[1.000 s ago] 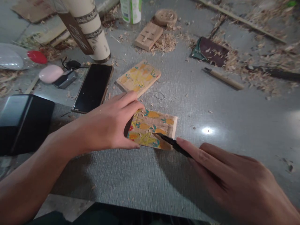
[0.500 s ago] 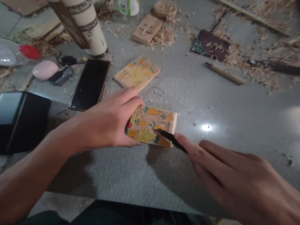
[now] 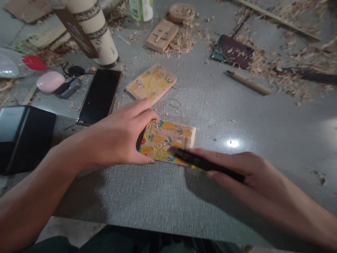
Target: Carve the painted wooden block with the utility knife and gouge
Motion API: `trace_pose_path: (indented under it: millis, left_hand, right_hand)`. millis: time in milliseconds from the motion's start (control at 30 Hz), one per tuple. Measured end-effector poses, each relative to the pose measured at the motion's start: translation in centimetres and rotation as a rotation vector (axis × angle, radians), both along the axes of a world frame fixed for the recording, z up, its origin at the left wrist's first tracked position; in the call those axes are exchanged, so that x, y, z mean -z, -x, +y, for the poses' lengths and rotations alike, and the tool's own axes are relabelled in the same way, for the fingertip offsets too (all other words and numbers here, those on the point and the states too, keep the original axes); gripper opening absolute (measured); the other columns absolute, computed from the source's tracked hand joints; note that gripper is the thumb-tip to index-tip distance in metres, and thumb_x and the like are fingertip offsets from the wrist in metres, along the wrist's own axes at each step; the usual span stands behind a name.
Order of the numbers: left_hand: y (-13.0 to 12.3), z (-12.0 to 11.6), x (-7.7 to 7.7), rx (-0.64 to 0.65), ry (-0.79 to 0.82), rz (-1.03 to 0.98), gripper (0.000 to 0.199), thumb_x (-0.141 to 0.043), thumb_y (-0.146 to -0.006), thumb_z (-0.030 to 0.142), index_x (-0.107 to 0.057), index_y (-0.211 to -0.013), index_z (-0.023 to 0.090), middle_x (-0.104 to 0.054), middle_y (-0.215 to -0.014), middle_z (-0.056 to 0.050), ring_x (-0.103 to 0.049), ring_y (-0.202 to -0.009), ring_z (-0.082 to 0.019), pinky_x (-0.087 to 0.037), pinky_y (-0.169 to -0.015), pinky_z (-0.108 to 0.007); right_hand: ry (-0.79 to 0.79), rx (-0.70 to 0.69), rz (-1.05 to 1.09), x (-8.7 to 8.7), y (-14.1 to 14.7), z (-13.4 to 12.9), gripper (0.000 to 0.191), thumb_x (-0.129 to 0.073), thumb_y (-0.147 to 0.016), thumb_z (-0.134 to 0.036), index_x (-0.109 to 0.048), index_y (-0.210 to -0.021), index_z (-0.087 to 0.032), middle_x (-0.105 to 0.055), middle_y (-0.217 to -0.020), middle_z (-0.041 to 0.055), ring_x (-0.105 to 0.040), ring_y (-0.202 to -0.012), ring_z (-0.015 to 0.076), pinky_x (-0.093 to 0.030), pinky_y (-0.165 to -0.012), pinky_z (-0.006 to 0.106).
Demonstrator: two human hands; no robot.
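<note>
One bare right hand [image 3: 244, 172], lower right of the frame, has its fingers wrapped round a slim black knife-like tool [image 3: 207, 164] with a bit of yellow showing underneath. The tip's blurred over the piece, so I can't tell if it's touching.

That piece is a flat rectangular wooden board painted with orange-and-teal motifs and yellow lines [image 3: 168, 135], sitting mid-frame on a grey textured worktop [image 3: 147, 196], little curls of wood on top. Left hand [image 3: 126, 133] has it gripped by the left end, thumb along the near edge, fingers at the far one.

Left side of the frame: a glossy black boxy object [image 3: 28, 140], then a black-screened smartphone [image 3: 98, 96] lying flat. Just past the left hand there's a second, similarly painted pale wooden board [image 3: 151, 82], set at an angle. Pale pink egg-shaped thing [image 3: 51, 82] over at upper left, and right of centre a thin tool with a light wooden handle [image 3: 250, 84].

Top of the frame is messier: folded maroon and green material [image 3: 234, 52], a cream cylinder with dark patterned bands [image 3: 105, 45], a carved wooden block [image 3: 162, 36] next to pale wood shavings [image 3: 183, 42], and a round wooden disc [image 3: 182, 13] just behind.
</note>
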State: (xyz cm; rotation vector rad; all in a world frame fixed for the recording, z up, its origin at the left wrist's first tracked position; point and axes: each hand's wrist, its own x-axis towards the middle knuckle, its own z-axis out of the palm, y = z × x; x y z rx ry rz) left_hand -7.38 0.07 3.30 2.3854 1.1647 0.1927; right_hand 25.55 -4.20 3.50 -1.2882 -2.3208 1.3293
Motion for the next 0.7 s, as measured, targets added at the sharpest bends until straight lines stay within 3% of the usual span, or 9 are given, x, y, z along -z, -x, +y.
trace_pose_path:
  millis: [100,167,267,367,500,600,700]
  left_hand:
    - [-0.1,0.0,-0.1,-0.009,0.001,0.015,0.062,-0.083,-0.081,0.042,-0.055,-0.132,0.021,-0.054,-0.129,-0.012,-0.061,-0.118,-0.038,-0.057,-0.101,-0.058]
    - [0.0,-0.1,0.0,-0.008,-0.002,0.019,0.065,-0.083,-0.080,0.044,-0.055,-0.134,0.021,-0.053,-0.130,-0.012,-0.061,-0.119,-0.038,-0.057,-0.102,-0.059]
    - [0.1,-0.2,0.1,0.001,-0.020,0.021,0.064,-0.081,-0.081,0.044,-0.055,-0.134,0.020,-0.053,-0.129,-0.011,-0.061,-0.118,-0.037,-0.058,-0.101,-0.059]
    - [0.1,-0.4,0.1,-0.002,-0.031,0.019,0.059,-0.074,-0.084,0.044,-0.054,-0.135,0.020,-0.052,-0.129,-0.010,-0.060,-0.118,-0.035,-0.058,-0.102,-0.057]
    - [-0.1,-0.4,-0.1,-0.006,-0.030,0.029,0.060,-0.076,-0.085,0.045,-0.055,-0.134,0.019,-0.053,-0.129,-0.010,-0.061,-0.116,-0.034,-0.058,-0.100,-0.054]
    - [-0.5,-0.5,-0.2,-0.018,-0.036,0.058,0.057,-0.083,-0.083,0.041,-0.059,-0.129,0.016,-0.055,-0.126,-0.012,-0.061,-0.112,-0.033,-0.057,-0.098,-0.051]
    - [-0.6,-0.5,-0.1,-0.034,-0.068,0.021,0.052,-0.085,-0.080,0.040,-0.061,-0.121,0.019,-0.055,-0.120,-0.009,-0.061,-0.110,-0.032,-0.055,-0.096,-0.049]
  right_hand:
    - [0.042,0.004,0.030,0.0,-0.2,0.1,0.050,-0.059,-0.109,-0.029,-0.062,-0.156,-0.044,-0.081,-0.136,-0.0042,-0.081,-0.112,0.0167,-0.067,-0.090,0.026]
    - [-0.032,0.041,0.009,0.2,-0.4,-0.2,0.052,-0.058,-0.108,-0.027,-0.062,-0.157,-0.044,-0.080,-0.136,-0.0043,-0.082,-0.110,0.0174,-0.068,-0.080,0.023]
    - [-0.176,0.042,-0.046,0.3,-0.6,-0.9,0.052,-0.055,-0.110,-0.026,-0.059,-0.159,-0.043,-0.082,-0.130,-0.0030,-0.083,-0.092,0.0152,-0.062,-0.061,0.019]
    - [-0.350,-0.005,-0.090,0.0,-0.6,-1.8,0.051,-0.051,-0.113,-0.027,-0.054,-0.163,-0.038,-0.084,-0.116,-0.0005,-0.073,-0.062,0.0093,-0.054,-0.051,0.020]
    - [-0.495,-0.040,-0.152,-0.5,-0.1,-2.8,0.055,-0.048,-0.112,-0.022,-0.049,-0.166,-0.033,-0.083,-0.114,0.0022,-0.073,-0.061,0.0110,-0.052,-0.049,0.022]
    - [-0.403,0.001,-0.123,-0.8,0.4,-3.1,0.058,-0.047,-0.110,-0.017,-0.050,-0.166,-0.032,-0.083,-0.113,0.0027,-0.074,-0.063,0.0108,-0.054,-0.052,0.020]
    - [-0.163,0.074,-0.082,-1.0,0.9,-2.8,0.054,-0.050,-0.110,-0.024,-0.057,-0.162,-0.035,-0.083,-0.103,0.0002,-0.077,-0.072,0.0131,-0.057,-0.056,0.018]
